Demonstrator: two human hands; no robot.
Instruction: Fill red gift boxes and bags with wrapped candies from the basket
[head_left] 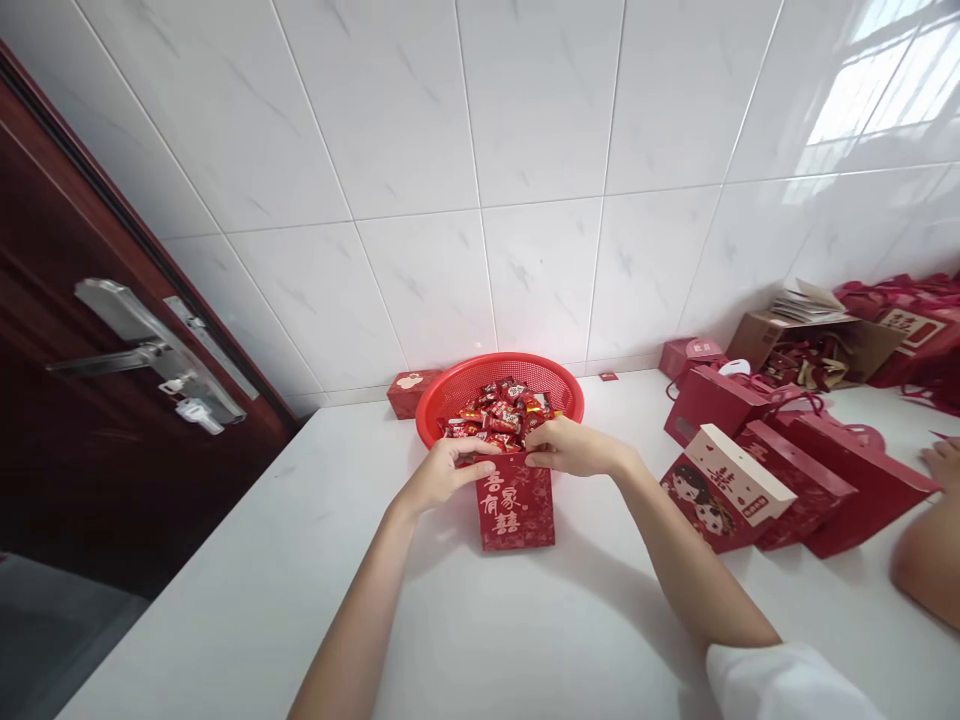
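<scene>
A small red paper gift bag [517,515] with pale Chinese characters stands upright at the middle of the white table. My left hand [441,478] pinches its top edge on the left, thumb on the front face. At the top right corner, my right hand [571,447] grips the same edge, fingers curled over behind it. The bag's opening and its inside are hidden from me. Right behind it, a round red plastic basket [490,366] holds a heap of red-wrapped candies [504,412].
Red boxes and gift bags [731,490] stand in a group at right. Behind them sits an open cardboard box [757,340] near more red bags [911,330]. Another person's arm [934,555] reaches in at the right edge. A small red box [409,393] touches the tiled wall.
</scene>
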